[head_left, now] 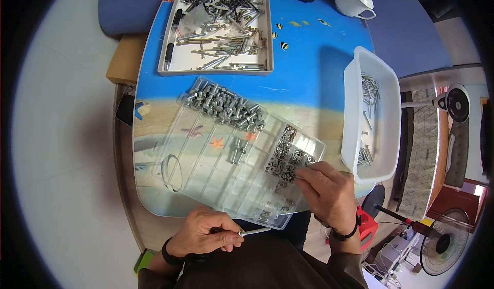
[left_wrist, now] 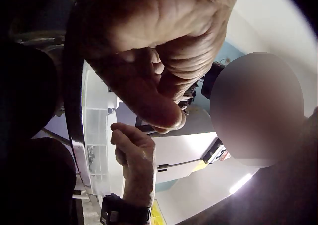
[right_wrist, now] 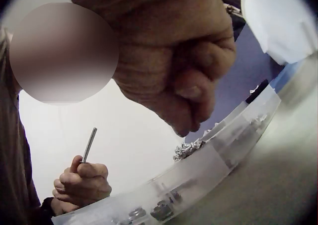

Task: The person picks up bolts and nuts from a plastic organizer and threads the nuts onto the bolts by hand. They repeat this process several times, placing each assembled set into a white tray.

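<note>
My left hand [head_left: 208, 233], low by the table's front edge, pinches a long silver bolt [head_left: 256, 231] between thumb and forefinger; its shank points right in the head view and upward in the right wrist view. My right hand [head_left: 329, 191] is over the right side of a clear plastic compartment box [head_left: 203, 178]. Its thumb and fingertips come together close over small nuts and washers [head_left: 284, 155]; whether they pinch a piece I cannot tell. Short bolts [head_left: 224, 106] are heaped along the box's far side, and a few more bolts [head_left: 237, 151] lie in a middle compartment.
Behind the box stands a shallow tray [head_left: 216, 73] of mixed screws with a black pen [head_left: 170, 56]. To the right is a white plastic bin [head_left: 349, 109] holding long screws. A white lidded cup [head_left: 354, 1] stands at the back right. Fans [head_left: 445, 242] stand beyond the table.
</note>
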